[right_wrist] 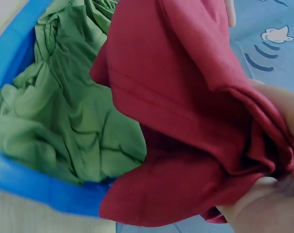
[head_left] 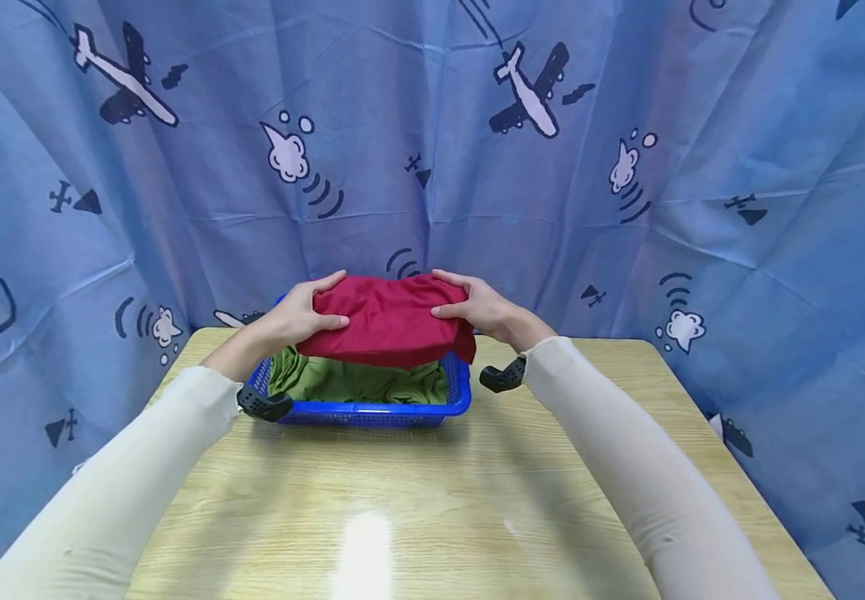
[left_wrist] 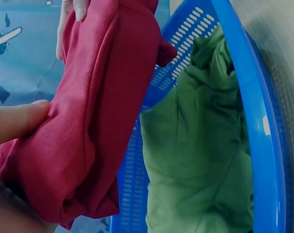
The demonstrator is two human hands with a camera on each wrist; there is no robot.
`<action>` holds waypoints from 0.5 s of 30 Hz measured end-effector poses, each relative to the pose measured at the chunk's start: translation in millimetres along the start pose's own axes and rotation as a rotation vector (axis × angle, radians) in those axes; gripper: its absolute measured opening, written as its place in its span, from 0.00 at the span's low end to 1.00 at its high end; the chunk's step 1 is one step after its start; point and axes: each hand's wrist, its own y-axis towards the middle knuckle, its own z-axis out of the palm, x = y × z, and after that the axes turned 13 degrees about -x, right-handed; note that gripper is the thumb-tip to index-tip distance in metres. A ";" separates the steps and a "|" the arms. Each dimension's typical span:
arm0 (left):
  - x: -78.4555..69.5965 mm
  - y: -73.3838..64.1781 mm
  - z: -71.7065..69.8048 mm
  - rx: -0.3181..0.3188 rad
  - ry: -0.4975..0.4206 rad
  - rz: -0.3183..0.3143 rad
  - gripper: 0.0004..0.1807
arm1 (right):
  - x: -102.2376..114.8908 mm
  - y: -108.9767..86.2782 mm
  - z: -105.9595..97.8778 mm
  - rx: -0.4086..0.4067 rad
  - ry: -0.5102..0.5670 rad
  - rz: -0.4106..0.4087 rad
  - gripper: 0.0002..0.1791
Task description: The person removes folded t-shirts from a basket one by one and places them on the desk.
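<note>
A folded red cloth (head_left: 391, 321) is held up over the blue plastic basket (head_left: 372, 410) by both hands, one at each end. My left hand (head_left: 301, 312) grips its left end, thumb on the near face and fingers behind. On the other side my right hand (head_left: 481, 308) pinches the right end the same way, and a loose corner hangs below it. Inside the basket lies crumpled green cloth (head_left: 357, 381), seen below the red one. The left wrist view shows the red cloth (left_wrist: 98, 107) folded in thick layers; in the right wrist view its lower flap (right_wrist: 171, 189) droops by the basket rim.
The basket stands toward the back of a light wooden table (head_left: 402, 492). A blue curtain (head_left: 417, 150) printed with planes hangs right behind the table and along both sides. Black wrist devices (head_left: 503, 377) sit under both wrists.
</note>
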 end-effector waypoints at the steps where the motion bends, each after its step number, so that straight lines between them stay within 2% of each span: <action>1: -2.3 0.4 1.8 0.001 -0.005 -0.002 0.47 | 0.3 -1.0 -3.5 -0.003 -0.005 -0.007 0.43; 6: -13.9 1.5 13.6 0.001 -0.004 0.014 0.47 | 0.7 -7.3 -22.9 0.008 -0.026 -0.041 0.43; 13: -30.3 4.7 34.8 -0.004 -0.045 0.015 0.46 | 0.4 -15.9 -51.9 0.027 0.025 -0.022 0.43; 15: -35.0 6.7 40.5 -0.018 -0.042 0.033 0.46 | -1.0 -16.6 -59.8 0.030 0.033 -0.026 0.43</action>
